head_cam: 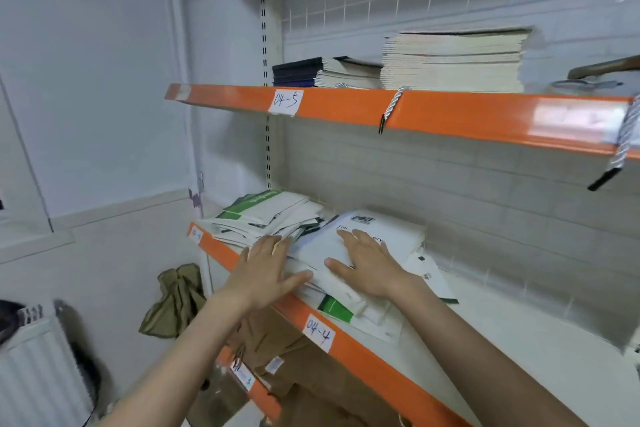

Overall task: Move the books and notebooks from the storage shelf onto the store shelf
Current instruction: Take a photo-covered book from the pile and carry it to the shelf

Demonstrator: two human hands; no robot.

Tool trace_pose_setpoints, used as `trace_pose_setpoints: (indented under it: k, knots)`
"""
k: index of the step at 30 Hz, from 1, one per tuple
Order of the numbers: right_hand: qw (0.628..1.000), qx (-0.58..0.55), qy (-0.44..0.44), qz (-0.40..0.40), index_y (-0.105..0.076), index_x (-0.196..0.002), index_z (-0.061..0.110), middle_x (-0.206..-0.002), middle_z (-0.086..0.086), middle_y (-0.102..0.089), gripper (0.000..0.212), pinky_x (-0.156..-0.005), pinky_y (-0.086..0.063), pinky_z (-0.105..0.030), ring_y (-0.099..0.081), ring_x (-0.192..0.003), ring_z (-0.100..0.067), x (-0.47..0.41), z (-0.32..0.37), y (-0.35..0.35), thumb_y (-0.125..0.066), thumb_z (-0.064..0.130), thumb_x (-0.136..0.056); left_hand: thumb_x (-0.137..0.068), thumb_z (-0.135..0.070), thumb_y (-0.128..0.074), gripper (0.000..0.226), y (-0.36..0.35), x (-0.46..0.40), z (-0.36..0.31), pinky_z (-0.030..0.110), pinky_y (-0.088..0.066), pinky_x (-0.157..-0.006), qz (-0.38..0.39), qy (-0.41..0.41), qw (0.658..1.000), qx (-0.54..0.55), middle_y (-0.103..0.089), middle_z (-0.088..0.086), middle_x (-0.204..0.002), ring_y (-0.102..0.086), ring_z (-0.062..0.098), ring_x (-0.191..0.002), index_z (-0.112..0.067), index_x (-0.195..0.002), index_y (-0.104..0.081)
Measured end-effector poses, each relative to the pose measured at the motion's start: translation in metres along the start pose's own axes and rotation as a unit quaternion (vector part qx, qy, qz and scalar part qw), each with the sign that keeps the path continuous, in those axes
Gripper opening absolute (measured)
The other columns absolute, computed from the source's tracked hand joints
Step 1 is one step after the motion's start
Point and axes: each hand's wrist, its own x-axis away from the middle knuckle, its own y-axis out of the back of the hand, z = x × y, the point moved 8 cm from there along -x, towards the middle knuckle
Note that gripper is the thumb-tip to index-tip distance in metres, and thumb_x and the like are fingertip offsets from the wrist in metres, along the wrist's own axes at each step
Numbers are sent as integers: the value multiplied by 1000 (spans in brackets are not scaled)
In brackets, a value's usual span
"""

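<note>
A stack of white notebooks (388, 234) with green and black print lies on the orange-edged shelf (391, 360) labelled 04-4. My right hand (363, 263) rests flat on top of the stack with straight fingers. My left hand (265, 270) presses flat against the stack's left side, its thumb at the front edge. A looser pile of white and green booklets (266, 215) lies to the left, at the shelf's far end.
The upper shelf (450, 114), labelled 04-5, carries dark blue books (298, 73) and a tall pile of cream notebooks (453, 61). Brown paper bags (311, 378) fill the shelf below. An olive cloth (176, 302) hangs by the wall; a radiator (38, 371) stands lower left.
</note>
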Motion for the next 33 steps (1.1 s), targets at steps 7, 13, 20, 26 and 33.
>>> trace_pose_setpoints:
  k: [7,13,20,26,33]
  knots:
    - [995,-6,-100,-4,-10,-152,22,-160,-8,-9,70,-118,-5,-46,-4,-148,-22,-21,-6,-15,-32,57,-96,-80,-79,-25,91,-11,-54,19,45,-13,-118,47,-84,995,9,-16,2,-157,-10,21,-145,-22,-151,-16]
    - [987,-6,-160,-19,-12,-151,20,-158,-6,-16,68,-117,-10,-48,-14,-145,-22,-19,-19,-26,-31,56,-97,-90,-66,-30,73,-24,-82,7,40,-21,-116,74,-154,984,42,-26,4,-153,-22,21,-141,-20,-148,-27]
    - [982,1,-186,-19,-17,-151,23,-159,-4,-10,63,-119,-5,-47,-6,-147,-18,-19,-23,-33,-27,55,-98,-91,-64,-33,74,-38,-106,-7,40,-29,-108,103,-125,985,58,-35,15,-145,-28,30,-135,-11,-144,-32]
    - [980,8,-195,-21,-15,-151,25,-160,-1,-7,62,-119,-1,-45,-4,-147,-15,-18,-23,-35,-25,54,-98,-86,-72,-32,77,-34,-121,-4,39,-40,-92,13,-53,998,8,-48,18,-126,-42,32,-118,-7,-118,-57]
    - [981,23,-194,-2,-11,-152,24,-160,-2,-5,61,-119,-1,-47,-2,-147,-17,-17,-23,-38,-21,53,-99,-77,-70,-56,60,-33,-134,-4,29,-38,-60,58,-40,992,107,-47,0,-74,-51,20,-77,-12,-74,-42]
